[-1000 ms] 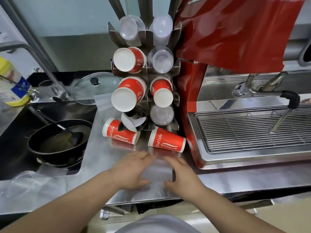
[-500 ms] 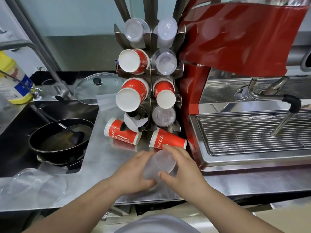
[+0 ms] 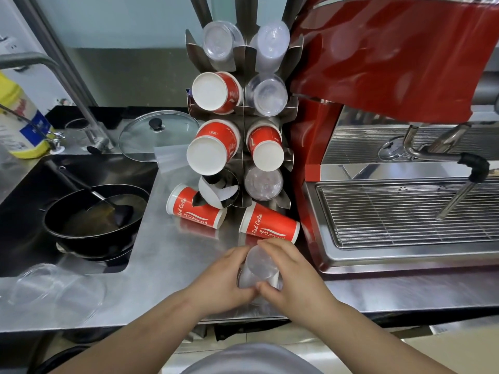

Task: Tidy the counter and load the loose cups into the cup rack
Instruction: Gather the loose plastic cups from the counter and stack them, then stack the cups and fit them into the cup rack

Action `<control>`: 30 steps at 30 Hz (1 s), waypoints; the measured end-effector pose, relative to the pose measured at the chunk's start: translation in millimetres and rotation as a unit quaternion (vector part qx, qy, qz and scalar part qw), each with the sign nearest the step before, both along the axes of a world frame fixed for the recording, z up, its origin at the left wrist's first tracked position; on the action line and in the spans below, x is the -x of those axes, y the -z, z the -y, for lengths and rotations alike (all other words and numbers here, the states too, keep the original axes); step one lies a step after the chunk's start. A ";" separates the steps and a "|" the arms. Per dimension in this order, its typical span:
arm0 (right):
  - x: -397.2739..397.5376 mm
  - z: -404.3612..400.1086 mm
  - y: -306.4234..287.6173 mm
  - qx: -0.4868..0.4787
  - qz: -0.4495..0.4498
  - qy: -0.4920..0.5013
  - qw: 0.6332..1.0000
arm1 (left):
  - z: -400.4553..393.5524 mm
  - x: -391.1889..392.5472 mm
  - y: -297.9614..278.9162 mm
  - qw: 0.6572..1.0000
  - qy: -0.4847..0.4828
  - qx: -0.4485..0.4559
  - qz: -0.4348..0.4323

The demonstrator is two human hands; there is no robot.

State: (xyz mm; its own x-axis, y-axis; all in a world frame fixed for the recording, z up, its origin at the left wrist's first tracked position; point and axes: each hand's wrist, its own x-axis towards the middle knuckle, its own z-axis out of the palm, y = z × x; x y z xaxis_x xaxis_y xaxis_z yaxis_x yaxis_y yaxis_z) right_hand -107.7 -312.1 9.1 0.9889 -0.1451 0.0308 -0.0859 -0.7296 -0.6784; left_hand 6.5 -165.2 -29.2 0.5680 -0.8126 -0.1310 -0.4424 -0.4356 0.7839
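A clear plastic cup [image 3: 259, 268] is held between my left hand [image 3: 221, 282] and my right hand [image 3: 294, 279], just above the steel counter [image 3: 167, 265] near its front edge. Beyond my hands, two red paper cups lie on their sides: one [image 3: 195, 210] at the left, one [image 3: 270, 225] at the right. Behind them stands the metal cup rack [image 3: 243, 130], with red paper cups and clear cups pushed into its slots. Its lower left slot [image 3: 220, 191] is open.
A red espresso machine [image 3: 391, 63] with a steam wand [image 3: 459, 195] and grille tray fills the right. To the left is a sink with a black pan [image 3: 91, 220] and ladle, a glass lid [image 3: 156, 134], a tap and a yellow bottle [image 3: 16, 122]. Clear plastic wrap [image 3: 54, 292] lies at front left.
My hands have lifted the clear cup off the counter and turned it more upright, closing tighter around it. The camera has tilted slightly; the red cups have not moved.
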 end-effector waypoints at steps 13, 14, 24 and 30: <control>-5.7 1.1 -4.7 0.020 -0.032 -0.005 0.999 | 2.2 -6.8 3.1 0.998 0.035 -0.045 0.034; -6.5 0.5 -6.5 0.025 -0.035 -0.003 0.999 | 2.3 -8.0 3.6 0.997 0.039 -0.051 0.036; -19.9 -13.1 -30.8 0.123 -0.123 0.025 0.984 | -15.1 -54.4 -13.2 0.964 0.180 -0.156 0.121; -57.6 -21.9 -76.3 0.216 -0.197 0.009 0.956 | -25.4 -110.7 -62.8 0.881 0.341 -0.271 0.185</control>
